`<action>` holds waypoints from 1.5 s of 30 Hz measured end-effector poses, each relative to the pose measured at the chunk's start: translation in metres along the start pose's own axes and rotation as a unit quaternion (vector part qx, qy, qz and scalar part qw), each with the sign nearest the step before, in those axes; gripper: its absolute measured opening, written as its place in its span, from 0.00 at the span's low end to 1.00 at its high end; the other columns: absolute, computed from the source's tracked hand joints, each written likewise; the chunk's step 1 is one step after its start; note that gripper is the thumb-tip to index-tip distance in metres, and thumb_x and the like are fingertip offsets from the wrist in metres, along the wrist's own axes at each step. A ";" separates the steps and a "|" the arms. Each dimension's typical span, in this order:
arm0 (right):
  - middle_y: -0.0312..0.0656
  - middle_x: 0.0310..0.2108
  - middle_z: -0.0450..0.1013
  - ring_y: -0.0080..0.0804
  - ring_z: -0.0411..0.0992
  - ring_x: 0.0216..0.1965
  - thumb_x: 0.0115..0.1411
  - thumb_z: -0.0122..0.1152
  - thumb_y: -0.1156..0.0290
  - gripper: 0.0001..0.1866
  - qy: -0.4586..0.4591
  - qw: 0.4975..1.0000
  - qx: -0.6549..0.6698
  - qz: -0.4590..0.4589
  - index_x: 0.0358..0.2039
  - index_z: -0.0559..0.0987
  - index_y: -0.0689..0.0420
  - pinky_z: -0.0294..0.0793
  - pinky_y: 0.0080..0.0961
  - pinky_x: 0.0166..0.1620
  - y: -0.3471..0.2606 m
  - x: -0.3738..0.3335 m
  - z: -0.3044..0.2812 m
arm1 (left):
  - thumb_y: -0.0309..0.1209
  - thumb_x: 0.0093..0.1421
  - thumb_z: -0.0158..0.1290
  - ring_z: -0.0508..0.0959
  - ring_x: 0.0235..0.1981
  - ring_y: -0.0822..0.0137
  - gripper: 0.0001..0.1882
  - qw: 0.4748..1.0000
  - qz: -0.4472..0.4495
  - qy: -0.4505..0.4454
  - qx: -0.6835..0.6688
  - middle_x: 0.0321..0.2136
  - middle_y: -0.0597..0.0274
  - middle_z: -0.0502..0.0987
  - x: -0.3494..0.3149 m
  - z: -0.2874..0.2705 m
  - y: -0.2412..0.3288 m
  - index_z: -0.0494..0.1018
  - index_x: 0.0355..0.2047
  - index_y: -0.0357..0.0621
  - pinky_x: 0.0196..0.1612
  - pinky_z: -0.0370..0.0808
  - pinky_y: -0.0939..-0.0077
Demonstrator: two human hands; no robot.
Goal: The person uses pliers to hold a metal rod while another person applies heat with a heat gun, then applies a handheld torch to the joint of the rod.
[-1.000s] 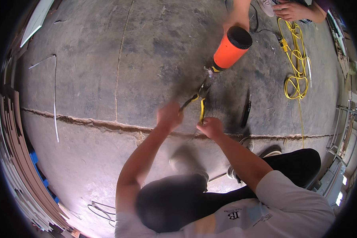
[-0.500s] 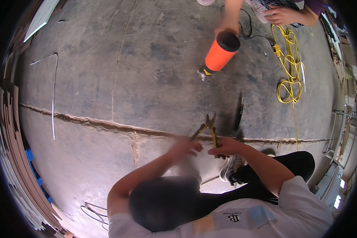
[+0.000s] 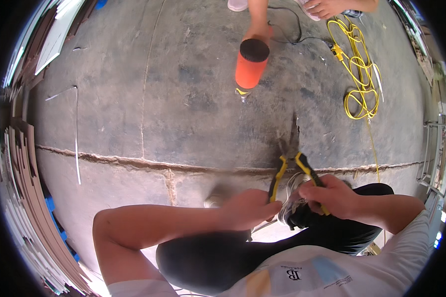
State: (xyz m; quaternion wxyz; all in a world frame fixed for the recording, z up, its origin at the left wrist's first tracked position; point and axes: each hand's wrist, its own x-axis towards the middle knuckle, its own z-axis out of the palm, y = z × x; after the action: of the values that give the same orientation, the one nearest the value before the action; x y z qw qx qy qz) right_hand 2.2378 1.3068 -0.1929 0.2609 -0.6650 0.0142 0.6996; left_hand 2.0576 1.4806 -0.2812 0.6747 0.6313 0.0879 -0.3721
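Observation:
A pair of pliers (image 3: 306,167) with black-and-yellow handles is held between my two hands, its jaws pointing away from me and spread apart. My left hand (image 3: 252,207) is closed around the end of the left handle. Around the right handle my right hand (image 3: 334,198) has its fingers wrapped. The handles stand wide apart over the crack in the floor, near my shoe (image 3: 291,200). Beyond the pliers, another person's hand (image 3: 257,33) holds an orange cylindrical tool (image 3: 251,69) with a black round end, its narrow tip toward the floor.
A coiled yellow cable (image 3: 360,94) lies at the right, joined to a black cord. A long crack (image 3: 119,159) crosses the concrete floor. At the left lie a thin bent white strip (image 3: 76,133) and stacked boards (image 3: 25,168). The other person's second hand (image 3: 327,7) rests at the top.
The pliers and both my hands have moved right and toward me, and the handles stand farther apart. The other person's orange tool appears farther left and more upright.

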 end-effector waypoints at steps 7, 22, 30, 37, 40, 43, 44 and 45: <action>0.34 0.15 0.64 0.22 0.59 0.17 0.67 0.55 0.59 0.20 0.089 0.993 0.040 -0.060 0.45 0.85 0.62 0.56 0.24 0.24 -0.012 0.002 -0.019 | 0.39 0.67 0.48 0.69 0.24 0.74 0.18 0.962 -0.087 0.184 -0.184 0.20 0.66 0.72 0.020 0.007 0.056 0.71 0.25 0.39 0.29 0.66 0.70; 0.35 0.15 0.67 0.23 0.62 0.17 0.66 0.59 0.64 0.13 0.102 0.975 0.140 -0.137 0.35 0.81 0.62 0.59 0.25 0.24 0.010 -0.003 -0.020 | 0.44 0.67 0.48 0.76 0.27 0.67 0.22 0.955 -0.020 0.225 -0.190 0.23 0.57 0.77 0.041 0.019 0.043 0.76 0.29 0.35 0.31 0.72 0.65; 0.34 0.20 0.68 0.24 0.65 0.21 0.64 0.59 0.64 0.11 0.168 0.955 0.198 -0.144 0.29 0.77 0.58 0.61 0.23 0.27 -0.001 0.003 0.002 | 0.39 0.69 0.49 0.68 0.23 0.75 0.18 0.945 0.030 0.179 -0.272 0.19 0.66 0.71 0.043 0.028 0.068 0.73 0.29 0.36 0.26 0.67 0.69; 0.36 0.20 0.70 0.23 0.63 0.16 0.65 0.59 0.65 0.11 0.085 0.969 0.133 -0.189 0.28 0.74 0.57 0.59 0.23 0.23 -0.012 0.006 -0.019 | 0.38 0.69 0.49 0.68 0.23 0.77 0.17 0.934 0.091 0.173 -0.300 0.19 0.68 0.70 0.048 0.014 0.047 0.72 0.29 0.37 0.27 0.67 0.71; 0.35 0.19 0.69 0.22 0.62 0.16 0.65 0.59 0.65 0.11 0.045 0.980 0.109 -0.157 0.28 0.75 0.57 0.58 0.23 0.22 -0.015 0.006 -0.026 | 0.39 0.69 0.49 0.67 0.23 0.77 0.17 0.936 0.106 0.171 -0.288 0.19 0.68 0.69 0.039 0.010 0.045 0.72 0.29 0.37 0.27 0.67 0.70; 0.40 0.26 0.73 0.26 0.70 0.25 0.64 0.58 0.65 0.10 0.008 0.982 0.103 -0.157 0.32 0.78 0.59 0.70 0.26 0.31 -0.005 0.014 -0.037 | 0.44 0.71 0.51 0.69 0.23 0.80 0.20 0.947 0.096 0.156 -0.262 0.20 0.73 0.70 0.039 0.009 0.037 0.75 0.29 0.40 0.25 0.66 0.74; 0.43 0.33 0.74 0.29 0.72 0.33 0.64 0.57 0.66 0.10 0.014 0.982 0.091 -0.163 0.34 0.79 0.61 0.71 0.29 0.38 -0.004 0.017 -0.034 | 0.46 0.72 0.52 0.70 0.23 0.81 0.21 0.952 0.087 0.148 -0.254 0.20 0.76 0.70 0.039 0.009 0.035 0.76 0.30 0.42 0.24 0.65 0.76; 0.47 0.39 0.75 0.33 0.74 0.40 0.64 0.57 0.66 0.11 0.020 0.982 0.079 -0.172 0.36 0.80 0.62 0.73 0.32 0.45 -0.003 0.018 -0.030 | 0.48 0.72 0.51 0.70 0.22 0.81 0.22 0.959 0.074 0.144 -0.230 0.19 0.75 0.70 0.037 0.009 0.036 0.76 0.29 0.42 0.24 0.66 0.76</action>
State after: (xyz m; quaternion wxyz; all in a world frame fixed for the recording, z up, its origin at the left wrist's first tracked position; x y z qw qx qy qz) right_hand 2.2672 1.3047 -0.2119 0.4282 -0.6490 -0.0400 0.6276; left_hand 2.1024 1.4556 -0.2729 0.8077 0.5106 0.2204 -0.1955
